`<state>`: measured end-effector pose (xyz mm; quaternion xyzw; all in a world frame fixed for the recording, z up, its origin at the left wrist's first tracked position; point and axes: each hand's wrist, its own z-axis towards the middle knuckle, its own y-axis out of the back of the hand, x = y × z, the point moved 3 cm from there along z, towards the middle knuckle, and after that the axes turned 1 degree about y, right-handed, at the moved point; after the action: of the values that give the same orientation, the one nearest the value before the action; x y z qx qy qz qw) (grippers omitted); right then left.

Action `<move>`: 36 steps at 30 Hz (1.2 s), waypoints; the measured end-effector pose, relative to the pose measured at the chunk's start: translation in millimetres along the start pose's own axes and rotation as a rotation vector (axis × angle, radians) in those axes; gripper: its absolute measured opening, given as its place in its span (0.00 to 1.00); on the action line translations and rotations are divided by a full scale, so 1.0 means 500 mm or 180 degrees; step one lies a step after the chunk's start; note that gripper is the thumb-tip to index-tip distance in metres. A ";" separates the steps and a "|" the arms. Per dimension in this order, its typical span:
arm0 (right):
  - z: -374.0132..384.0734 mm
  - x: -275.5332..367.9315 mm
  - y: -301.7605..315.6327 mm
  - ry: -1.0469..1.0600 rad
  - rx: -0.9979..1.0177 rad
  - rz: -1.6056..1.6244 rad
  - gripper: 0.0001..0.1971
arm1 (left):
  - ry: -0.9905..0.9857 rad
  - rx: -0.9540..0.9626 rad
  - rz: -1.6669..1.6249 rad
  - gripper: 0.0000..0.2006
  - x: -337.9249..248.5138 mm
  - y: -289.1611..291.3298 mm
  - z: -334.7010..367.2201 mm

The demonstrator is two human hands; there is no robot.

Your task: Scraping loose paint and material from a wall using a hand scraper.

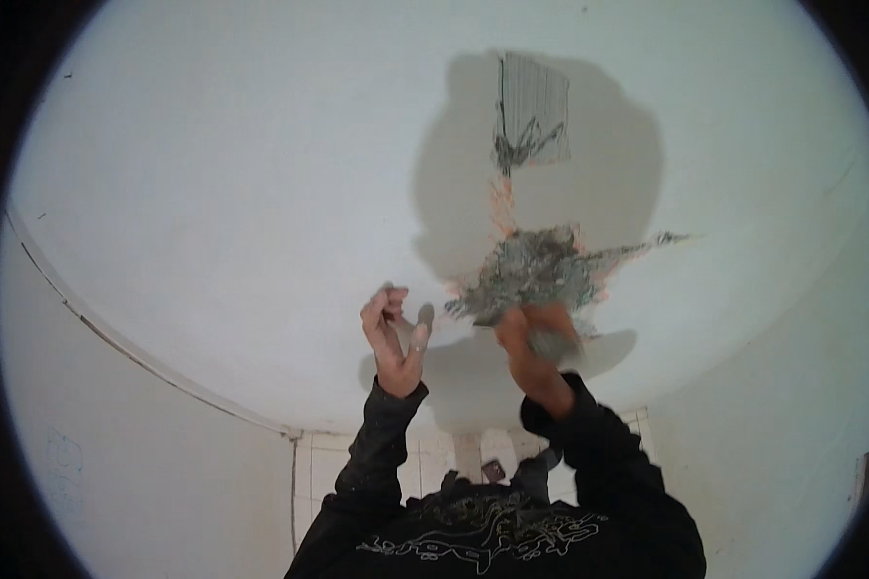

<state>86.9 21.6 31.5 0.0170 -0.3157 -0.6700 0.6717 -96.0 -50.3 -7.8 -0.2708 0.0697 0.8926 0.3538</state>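
A rough patch of grey mortar [541, 265] spreads over the white wall [261, 193] in front of me. My right hand [531, 338] is at the lower edge of the patch, smeared by motion. Its fingers look closed, and a blurred grey thing [556, 347] shows by the palm; I cannot make out what it is. To the left of the patch, my left hand [393, 340] is raised near the wall with its fingers loosely bent and the thumb apart. Nothing shows in it, and pale dust marks the fingertips.
Higher on the wall is a dark-lined hatched rectangle [536, 106], with a grey smear at its lower left. Orange marks [502, 205] run between it and the patch. Side walls rise left and right. Pale floor tiles [328, 473] and a small dark reddish object [493, 470] lie below.
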 end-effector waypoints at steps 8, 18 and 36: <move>-0.014 -0.025 -0.016 -0.0948 0.0031 0.0547 0.11 | 0.0097 0.0343 0.0062 0.35 -0.013 0.017 0.015; -0.006 0.013 0.044 -0.0119 -0.0641 0.2046 0.12 | 0.0119 0.0486 0.0063 0.39 -0.004 0.041 0.008; 0.001 0.037 0.077 -0.0710 0.0806 0.0627 0.10 | 0.0206 0.0457 0.0077 0.40 0.004 0.019 0.004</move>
<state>119.2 8.8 56.4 -0.0040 -0.4701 -0.5537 0.6874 -104.2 -55.7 -7.9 -0.2726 0.1481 0.8803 0.3590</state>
